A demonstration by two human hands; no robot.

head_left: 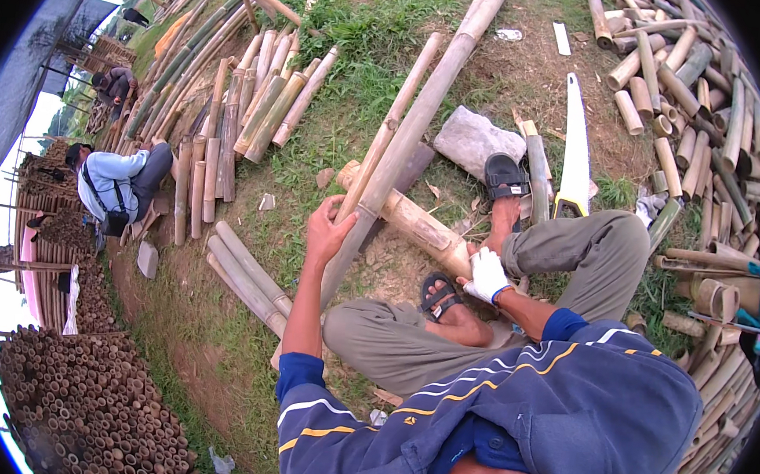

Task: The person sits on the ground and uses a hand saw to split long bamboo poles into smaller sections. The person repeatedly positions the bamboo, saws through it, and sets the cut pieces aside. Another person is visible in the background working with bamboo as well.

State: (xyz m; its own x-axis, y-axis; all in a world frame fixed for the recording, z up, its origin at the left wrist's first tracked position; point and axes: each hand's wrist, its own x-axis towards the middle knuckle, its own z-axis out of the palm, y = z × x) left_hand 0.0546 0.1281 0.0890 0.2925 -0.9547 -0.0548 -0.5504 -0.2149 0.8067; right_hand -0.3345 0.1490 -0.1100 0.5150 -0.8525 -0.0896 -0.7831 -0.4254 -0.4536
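My bare left hand (327,232) is closed around the lower part of a thin bamboo pole (391,123), right beside a longer, thicker bamboo pole (443,87). Both slant up and away across a short, thick bamboo log (425,227) on the ground. At the log's near end is my right hand (486,276) in a white glove, its fingers curled; whatever they hold is hidden. Beyond my right knee lies a handsaw (576,145) with a bright blade and a yellow and black handle. My sandalled feet sit either side of the log's near end.
A grey stone block (477,142) lies past the log. Cut bamboo pieces (270,110) are spread at the far left, and a large bamboo heap (706,110) fills the right. Stacked bamboo (95,406) stands at lower left. Two people (124,179) crouch at the left.
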